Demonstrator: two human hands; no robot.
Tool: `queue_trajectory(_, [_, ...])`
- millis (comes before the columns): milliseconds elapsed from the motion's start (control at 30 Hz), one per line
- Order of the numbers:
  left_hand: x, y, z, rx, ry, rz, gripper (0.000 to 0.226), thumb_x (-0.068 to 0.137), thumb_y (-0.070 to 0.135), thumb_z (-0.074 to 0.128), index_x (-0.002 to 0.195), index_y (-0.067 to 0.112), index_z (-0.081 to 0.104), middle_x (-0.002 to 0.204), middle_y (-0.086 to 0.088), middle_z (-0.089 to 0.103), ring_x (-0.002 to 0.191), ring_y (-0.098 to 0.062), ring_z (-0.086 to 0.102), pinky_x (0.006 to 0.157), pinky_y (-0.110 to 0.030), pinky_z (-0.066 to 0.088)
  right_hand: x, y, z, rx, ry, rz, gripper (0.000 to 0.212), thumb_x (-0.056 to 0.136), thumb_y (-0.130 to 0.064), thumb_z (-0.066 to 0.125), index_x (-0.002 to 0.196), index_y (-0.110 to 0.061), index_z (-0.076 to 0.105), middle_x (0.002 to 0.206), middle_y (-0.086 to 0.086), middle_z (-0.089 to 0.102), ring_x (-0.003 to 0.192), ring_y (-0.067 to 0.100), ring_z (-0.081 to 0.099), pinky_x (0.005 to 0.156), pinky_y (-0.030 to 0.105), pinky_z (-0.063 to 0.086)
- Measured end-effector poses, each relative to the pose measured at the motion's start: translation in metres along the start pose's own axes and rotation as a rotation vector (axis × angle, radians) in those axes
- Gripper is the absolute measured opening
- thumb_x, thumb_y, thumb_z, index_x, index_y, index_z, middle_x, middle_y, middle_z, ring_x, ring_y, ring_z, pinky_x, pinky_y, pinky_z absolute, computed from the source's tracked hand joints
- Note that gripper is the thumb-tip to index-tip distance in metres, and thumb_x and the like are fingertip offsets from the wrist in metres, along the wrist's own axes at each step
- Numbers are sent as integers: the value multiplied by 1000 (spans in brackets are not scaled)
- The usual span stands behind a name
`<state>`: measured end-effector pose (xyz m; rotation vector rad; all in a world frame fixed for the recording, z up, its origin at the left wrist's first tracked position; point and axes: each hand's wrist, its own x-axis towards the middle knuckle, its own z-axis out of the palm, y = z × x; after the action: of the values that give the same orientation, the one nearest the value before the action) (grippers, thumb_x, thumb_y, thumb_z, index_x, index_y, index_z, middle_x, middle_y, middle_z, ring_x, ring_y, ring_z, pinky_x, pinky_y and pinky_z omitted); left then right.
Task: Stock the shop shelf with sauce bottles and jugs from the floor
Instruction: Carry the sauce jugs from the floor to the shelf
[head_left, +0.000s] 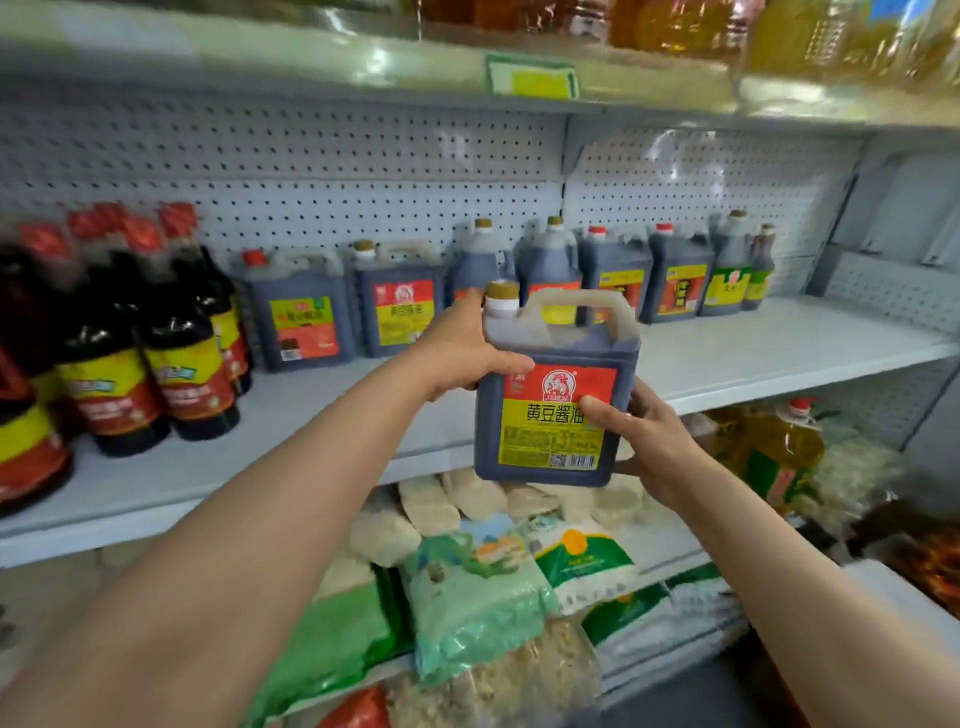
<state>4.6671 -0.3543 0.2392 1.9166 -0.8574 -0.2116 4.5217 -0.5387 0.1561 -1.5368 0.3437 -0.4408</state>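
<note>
hands (470, 345) on jug (556, 395), white shelf (779, 348)

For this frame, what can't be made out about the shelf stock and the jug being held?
Head view only:
- Bottles at far left: motion blur, labels unreadable.
- Top-shelf bottles: cut off by the frame's top edge.
- Soy sauce jug: base hidden by the right hand; left hand covers its far side.
- Floor stock: out of view.
</note>
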Motion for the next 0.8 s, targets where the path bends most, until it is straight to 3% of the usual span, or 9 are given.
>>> queue_trajectory(100, [9,-16,-49,41,91,-5,74,66,24,91,124,29,47,117,4,65,102,-19,65,70,-42,61,37,-9,46,25,-91,-41,51,75,-34,79,124,-31,63,118,-3,71,98,21,74,75,50,61])
queue_trajectory(233, [14,-56,-105,95,196,-69,85,50,37,93,122,32,48,121,4,64,108,-22,64,84,-50,58,80,-3,111,46,-190,-53,48,79,-31,79,124,-28,64,121,-3,68,101,21,73,71,43,61])
queue_trajectory(300, [14,-78,-127,126,251,-103,79,58,26,94,122,29,49,120,4,65,108,-22,64,89,-49,56,97,5,143,45,-239,-32,45,83,-28,78,126,-28,62,120,-6,69,98,16,73,66,33,59])
queue_trajectory(367, [14,-101,-146,178,295,-129,79,64,20,93,129,26,47,122,3,63,110,-20,61,93,-44,54,113,15,172,39,-284,-16,45,84,-27,78,126,-27,62,121,-5,69,97,14,73,67,32,58])
queue_trajectory(533, [13,-149,-182,269,377,-194,84,64,24,93,134,19,47,127,1,61,116,-21,59,92,-32,49,147,27,225,-26,-355,9,45,87,-18,77,128,-22,60,121,-1,69,86,5,74,59,18,55])
queue_trajectory(800, [54,-172,-212,355,428,-368,97,70,25,89,146,11,31,138,-14,55,122,-32,55,92,-38,49,208,21,273,-152,-382,21,49,85,-22,80,127,-29,57,110,-10,68,85,5,70,63,26,56])
